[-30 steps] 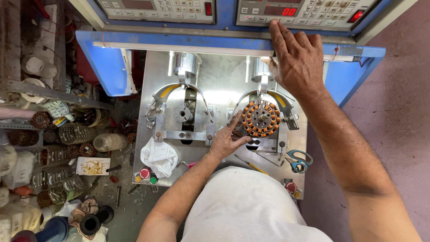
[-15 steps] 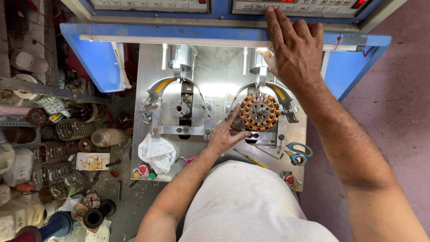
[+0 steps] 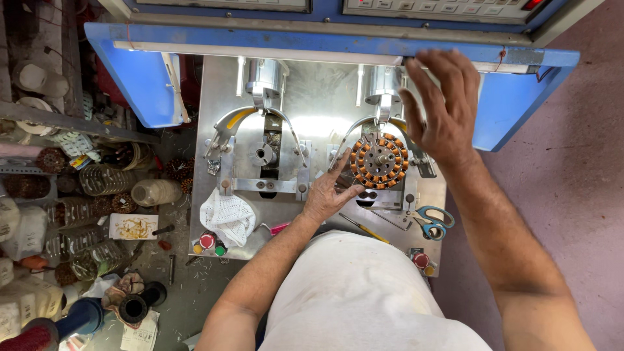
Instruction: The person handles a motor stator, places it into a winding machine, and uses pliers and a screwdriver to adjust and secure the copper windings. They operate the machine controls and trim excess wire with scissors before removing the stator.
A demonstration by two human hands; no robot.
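Stator (image 3: pixel 379 161) on right spindle of steel desk (image 3: pixel 312 123), disc face up, axis pointing straight at camera, copper coils around rim. Left hand (image 3: pixel 328 194) at 8 o'clock of stator, flat on plate, fingers spread, empty; fingertips (image 3: pixel 343 164) just beside stator rim, contact with it not clear. Right hand (image 3: pixel 442 107) at 2 o'clock of stator, raised above it, blurred, fingers splayed, empty, near blue guard (image 3: pixel 520 97). Left hand nearer to stator; stator lies toward 2 o'clock from that palm. Left spindle (image 3: pixel 263 155) bare, at 9 o'clock of stator, well apart. White cloth (image 3: pixel 227 216) at 7 o'clock on desk edge, coloured buttons (image 3: pixel 208 244) just below cloth. Scissors (image 3: pixel 432 222) at 4 o'clock of stator, screwdriver (image 3: pixel 364 227) at 6 o'clock, both lying flat. Red button (image 3: pixel 420 260) near desk's lower right corner. Spare wound stators and jars (image 3: pixel 97 182) on floor far off at 9 o'clock.
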